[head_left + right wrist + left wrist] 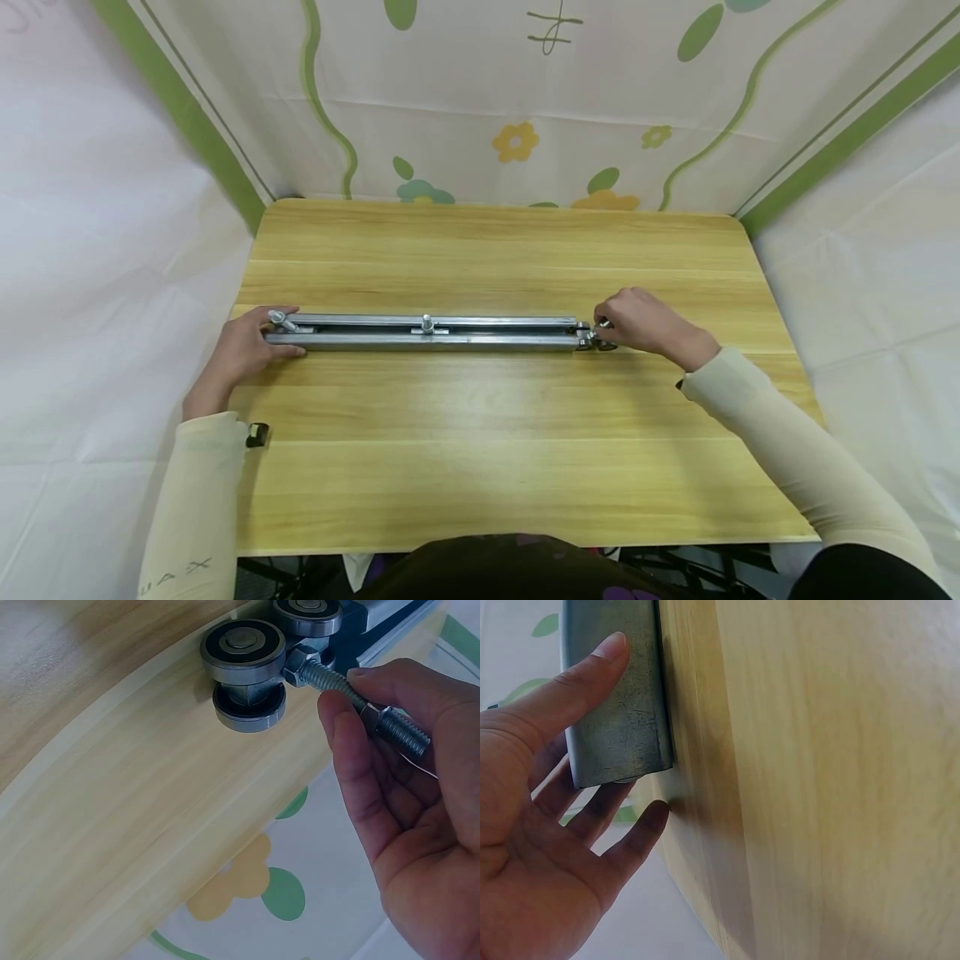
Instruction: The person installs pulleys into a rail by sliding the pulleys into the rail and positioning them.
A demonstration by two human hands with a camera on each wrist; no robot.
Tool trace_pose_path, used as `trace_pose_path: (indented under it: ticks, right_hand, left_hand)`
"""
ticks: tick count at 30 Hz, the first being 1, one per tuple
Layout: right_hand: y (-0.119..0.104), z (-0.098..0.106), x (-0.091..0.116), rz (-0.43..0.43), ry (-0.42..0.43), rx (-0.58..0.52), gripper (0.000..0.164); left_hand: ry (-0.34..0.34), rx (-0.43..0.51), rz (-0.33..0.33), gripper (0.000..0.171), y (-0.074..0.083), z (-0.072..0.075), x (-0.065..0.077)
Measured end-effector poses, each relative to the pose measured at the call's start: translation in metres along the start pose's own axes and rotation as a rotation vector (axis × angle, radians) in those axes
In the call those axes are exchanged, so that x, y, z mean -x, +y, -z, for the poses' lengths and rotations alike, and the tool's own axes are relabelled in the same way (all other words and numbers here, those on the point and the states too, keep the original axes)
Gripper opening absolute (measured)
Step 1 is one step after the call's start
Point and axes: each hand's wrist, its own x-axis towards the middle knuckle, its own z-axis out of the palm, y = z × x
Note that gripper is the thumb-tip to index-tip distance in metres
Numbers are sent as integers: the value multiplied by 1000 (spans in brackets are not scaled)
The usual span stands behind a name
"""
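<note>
A long metal channel rail (375,341) lies across the table with its slot facing up. My left hand (243,346) holds its left end, thumb (600,679) on the near side wall and fingers at the far side and beneath. At the right end, my right hand (647,321) pinches the threaded bolt (334,681) of a roller trolley (244,652) between thumb and fingers. Part of that trolley is outside the rail, its front wheels showing; its rear is hidden. One bolt (281,320) leans up from the slot near my left hand, and another bolt (427,323) stands mid-rail.
The wooden table (480,450) extends in front of and behind the rail. White cloth with printed flowers (516,143) hangs along the back edge, and plain white cloth (97,292) covers both sides.
</note>
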Motion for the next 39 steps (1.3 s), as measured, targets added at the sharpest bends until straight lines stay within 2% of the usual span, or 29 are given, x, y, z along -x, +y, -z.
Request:
trace_pose_path:
  ticks: [8,13,20,29,39]
  right_hand:
    - [-2,-2,-2,13,19,-2,22]
    - [-4,-4,-4,20,32,0,15]
    - [-9,-4,-9,53,48,-8,16]
    - [-15,-5,-19,67,41,-32,6]
    - [-23,-7,-30,104,52,-32,8]
  left_hand:
    - [-2,1,-3,76,0,-1,0]
    - [-2,5,-2,77,0,0,1]
    - [-5,-5,-11,79,-2,-2,1]
    - [5,-4,-16,78,0,-1,2]
    - [3,-19,-7,75,3,1,1]
